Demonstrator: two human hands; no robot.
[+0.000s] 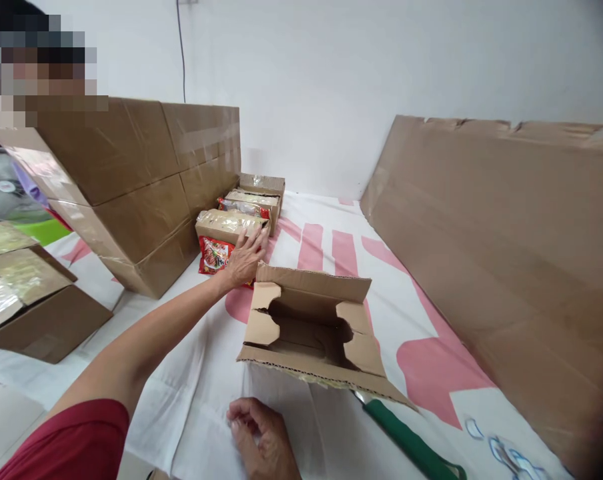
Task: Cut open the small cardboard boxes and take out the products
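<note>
My left hand (247,257) reaches forward, fingers stretched out flat against the front right end of a small cardboard box (221,230) with clear tape on top. A red printed food packet (214,255) leans at the front of that box, beside my wrist. My right hand (265,437) is low in front, fingers loosely curled, thumb apart, nothing visible in it. Just beyond it stands an open cardboard box (311,283), its flaps spread and its dark inside showing no contents. A green-handled tool (411,440) lies right of my right hand; its metal end is partly hidden under a flap.
Stacked taped cartons (131,153) stand on the left, with a person behind them. More small boxes (261,183) and another red packet (244,208) line the back. Taped boxes (46,313) sit far left. A large cardboard panel (506,253) borders the right of the pink-and-white cloth (326,250).
</note>
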